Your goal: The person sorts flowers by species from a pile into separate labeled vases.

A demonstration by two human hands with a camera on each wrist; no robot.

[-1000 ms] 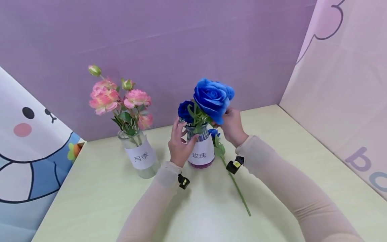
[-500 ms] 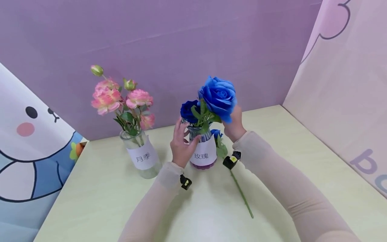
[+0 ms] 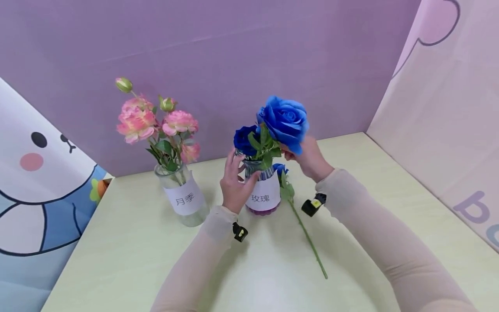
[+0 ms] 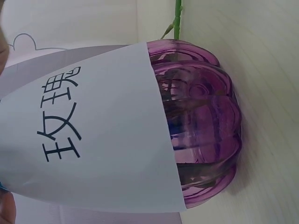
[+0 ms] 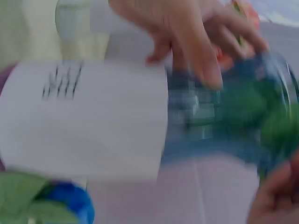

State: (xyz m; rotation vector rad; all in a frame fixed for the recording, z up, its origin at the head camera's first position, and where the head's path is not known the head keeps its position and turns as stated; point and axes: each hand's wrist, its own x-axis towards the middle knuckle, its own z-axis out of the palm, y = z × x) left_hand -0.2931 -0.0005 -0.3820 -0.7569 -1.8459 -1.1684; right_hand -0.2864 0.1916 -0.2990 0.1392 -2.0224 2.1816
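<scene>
A striped glass vase with a purple base (image 4: 201, 116) and a white paper label (image 3: 263, 197) stands on the table. My left hand (image 3: 235, 184) holds it round the neck, thumb at the front and fingers on the left. In the vase are a dark blue rose (image 3: 244, 141) and a larger, brighter blue rose (image 3: 286, 121), which leans right above the rim. My right hand (image 3: 309, 160) has its fingers curled beneath the large bloom, at its stem, close to the rim; petals partly hide them. The right wrist view is blurred.
Just right of the vase another blue rose (image 3: 287, 190) lies on the table, its stem pointing toward me. To the left stands a clear glass vase (image 3: 187, 219) with pink flowers (image 3: 136, 123) and a label. A purple backdrop (image 3: 218, 65) rises behind.
The large blue bloom has shifted right and turned slightly. My right hand has moved a little right, and more of its fingers show. My left hand keeps its grip on the vase.
</scene>
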